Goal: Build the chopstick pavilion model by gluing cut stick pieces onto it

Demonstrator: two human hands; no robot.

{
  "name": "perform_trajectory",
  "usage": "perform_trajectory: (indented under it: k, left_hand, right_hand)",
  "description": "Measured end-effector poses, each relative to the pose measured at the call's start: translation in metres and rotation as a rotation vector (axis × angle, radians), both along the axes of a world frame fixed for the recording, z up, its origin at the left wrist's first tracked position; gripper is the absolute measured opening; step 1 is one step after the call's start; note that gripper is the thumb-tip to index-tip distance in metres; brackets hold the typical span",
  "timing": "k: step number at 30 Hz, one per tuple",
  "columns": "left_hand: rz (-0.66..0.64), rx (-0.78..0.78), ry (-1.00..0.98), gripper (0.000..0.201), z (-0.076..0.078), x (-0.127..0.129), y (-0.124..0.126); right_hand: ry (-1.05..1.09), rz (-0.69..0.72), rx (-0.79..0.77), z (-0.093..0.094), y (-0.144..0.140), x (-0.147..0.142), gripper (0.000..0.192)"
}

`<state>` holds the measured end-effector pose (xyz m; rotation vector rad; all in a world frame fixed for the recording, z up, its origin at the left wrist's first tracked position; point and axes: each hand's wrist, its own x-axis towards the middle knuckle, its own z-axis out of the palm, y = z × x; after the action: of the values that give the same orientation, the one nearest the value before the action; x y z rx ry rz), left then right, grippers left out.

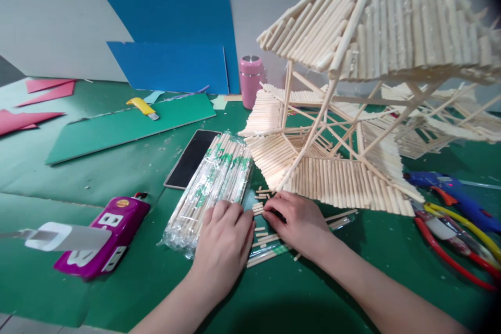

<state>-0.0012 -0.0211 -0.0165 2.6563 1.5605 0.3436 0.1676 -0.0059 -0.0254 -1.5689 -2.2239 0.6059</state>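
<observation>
Short cut pieces of wooden stick (258,207) lie in a small group between my two hands. My left hand (225,245) rests palm down beside them, its fingers curled and close together against the edge of a clear plastic pack of wooden chopsticks (213,182); whatever is under those fingers is hidden. Thumb and forefinger of my right hand (297,219) come together at the short pieces, apparently on one of them. Longer loose sticks (266,255) and a plastic wrapper lie below. Just behind my right hand stands a tiered stick-built pavilion model (329,177) with a sloping roof.
A phone (191,159) lies partly under the pack. Left are a purple power strip (105,235) and a yellow cutter (143,108) on green board (129,128). Right are a blue glue gun (450,193) and red-and-yellow-handled pliers (454,240). A pink bottle (251,83) stands behind.
</observation>
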Motion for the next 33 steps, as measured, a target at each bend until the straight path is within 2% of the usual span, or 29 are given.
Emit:
perform_trajectory:
  k: [11,26,33]
  left_hand:
    - [0.002,0.017,-0.044,0.023,0.0002,0.0003,0.0024]
    - [0.011,-0.023,-0.020,0.022,0.0010,0.0009,0.0013]
    - [0.022,-0.032,-0.004,0.022,0.0020,0.0002,-0.0007]
  right_hand:
    - [0.034,0.023,-0.019,0.0006,0.0000,0.0057,0.010]
    - [0.054,0.030,-0.034,0.0002,-0.0017,0.0066,0.013]
    - [0.053,0.036,-0.034,0.0060,-0.0036,0.0074,0.017]
